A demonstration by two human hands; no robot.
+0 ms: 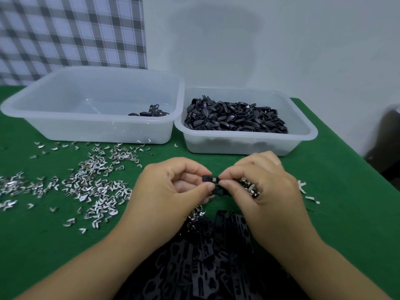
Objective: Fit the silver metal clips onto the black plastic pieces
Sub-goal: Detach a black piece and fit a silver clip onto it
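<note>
A small black plastic piece [211, 179] with a silver clip on it is held between both hands above the green table. My left hand [173, 191] pinches its left end with thumb and forefinger. My right hand [264, 182] pinches its right end and also holds several silver clips in its curled fingers. Loose silver metal clips [91, 185] lie scattered over the table to the left. A heap of flat black plastic strips [216, 256] lies under my wrists near the front edge.
A large clear tub [91, 105] at the back left holds a few black pieces. A smaller clear tub [244, 124] at the back right is full of black plastic pieces. A few clips [307, 193] lie right of my right hand. A dark object [387, 144] stands beyond the table's right edge.
</note>
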